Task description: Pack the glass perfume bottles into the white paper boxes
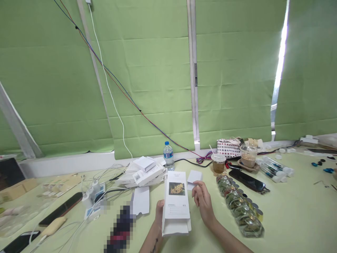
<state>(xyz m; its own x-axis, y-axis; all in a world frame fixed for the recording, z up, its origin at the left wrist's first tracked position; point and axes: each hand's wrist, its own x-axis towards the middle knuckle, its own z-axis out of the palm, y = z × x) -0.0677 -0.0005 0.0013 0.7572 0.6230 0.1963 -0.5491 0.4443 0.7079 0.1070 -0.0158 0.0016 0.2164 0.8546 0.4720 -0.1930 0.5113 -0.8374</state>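
Note:
A white carton with a picture of yellow flowers stands before me, its open end toward me. My left hand grips the carton along its left side; the fingers behind it are hidden. To the right of the carton is my right hand, its fingers loosely bent and apart, with nothing visible in them. Just beyond those fingertips lies a small white card piece; whether they touch it I cannot tell. A white flattened carton piece rests left of the carton.
White cartons are piled behind, beside a water bottle. On the right are a row of wrapped packets, a black phone, drink cups and clear tubes. Cables, a power strip and phones occupy the left.

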